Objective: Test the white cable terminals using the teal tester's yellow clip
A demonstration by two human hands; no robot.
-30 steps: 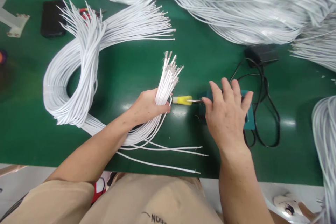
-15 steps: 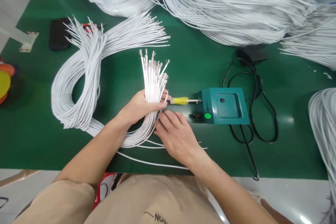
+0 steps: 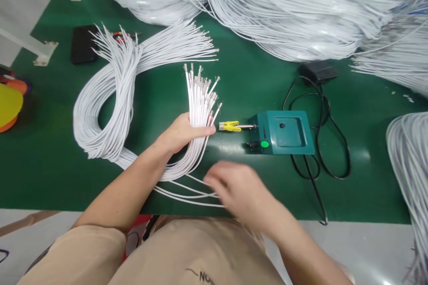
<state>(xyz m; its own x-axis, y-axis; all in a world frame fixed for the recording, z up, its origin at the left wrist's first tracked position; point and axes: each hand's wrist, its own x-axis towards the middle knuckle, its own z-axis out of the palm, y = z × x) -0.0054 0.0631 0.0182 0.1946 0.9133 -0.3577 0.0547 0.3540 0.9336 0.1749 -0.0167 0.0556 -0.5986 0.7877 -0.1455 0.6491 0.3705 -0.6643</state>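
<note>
My left hand (image 3: pixel 182 133) is closed around a bundle of white cables (image 3: pixel 199 98) whose metal-tipped ends fan upward. Just right of it, a yellow-handled tool (image 3: pixel 230 126) juts out of a small teal box (image 3: pixel 284 132) with a green button. My right hand (image 3: pixel 239 189) is smeared by motion near the table's front edge, over a few loose white cables (image 3: pixel 182 193); its fingers cannot be made out.
A looped bundle of white cables (image 3: pixel 107 98) lies at the left, and large cable heaps (image 3: pixel 284 9) fill the back. A black adapter (image 3: pixel 317 72) with black cord sits behind the teal box. A black phone (image 3: pixel 82 44) lies far left. More cables (image 3: pixel 408 160) hang at right.
My right hand left the teal box, passed by the held bundle, and has now drawn back toward the front edge over the loose cables. The left hand keeps its grip.
</note>
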